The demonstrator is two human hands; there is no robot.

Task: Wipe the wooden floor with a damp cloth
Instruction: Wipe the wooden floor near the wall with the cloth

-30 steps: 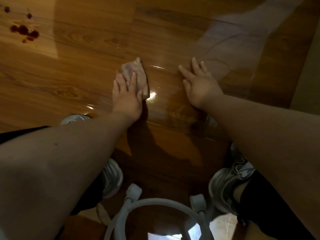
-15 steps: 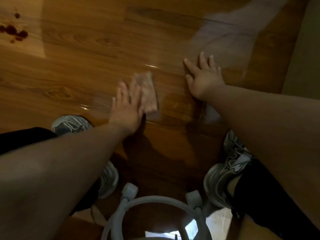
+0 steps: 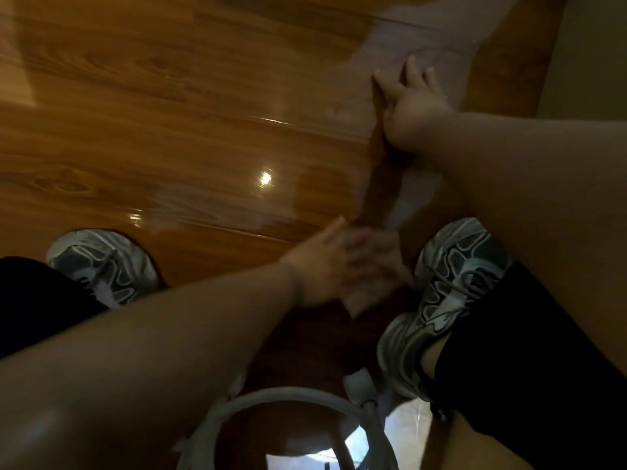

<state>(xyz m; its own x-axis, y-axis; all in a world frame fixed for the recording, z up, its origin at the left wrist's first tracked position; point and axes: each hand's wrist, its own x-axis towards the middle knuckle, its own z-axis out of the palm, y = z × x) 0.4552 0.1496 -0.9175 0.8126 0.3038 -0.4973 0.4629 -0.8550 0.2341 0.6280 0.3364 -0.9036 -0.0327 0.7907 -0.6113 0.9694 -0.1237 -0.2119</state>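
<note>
Noted damp cloth (image 3: 369, 293), pale pinkish, spread flat on the wooden floor (image 3: 169, 113) at lower centre-right of frame. Pinned there under the left hand (image 3: 322, 266); hand laid palm-down across the cloth's left part, fingers stretched out rather than curled, all of it motion-blurred, so finger detail not readable. Cloth's right edge just beside the toe of the right sneaker (image 3: 444, 293); cannot tell whether touching.

Logged right hand (image 3: 414, 103) at upper right of frame, well apart from the cloth, planted palm-down on bare boards, fingers splayed wide, holding nothing. Forearm running in from the right edge.

Marked wet sheen (image 3: 210, 201) on the boards between the two hands and out toward centre-left: pale streaks, plus a sharp light glint (image 3: 265, 178) near mid-frame. Larger pale reflection at top right, around the right hand's fingers.

Spotted left sneaker (image 3: 101, 262), grey and white, at left edge, middle height, toe toward top of frame. Black clothing on both legs at the left and right edges.

Recorded white ring frame (image 3: 288, 398) at bottom centre, with a small white caster (image 3: 356, 381) near the right sneaker's heel. Beige wall (image 3: 593, 45) at far upper right corner.
</note>
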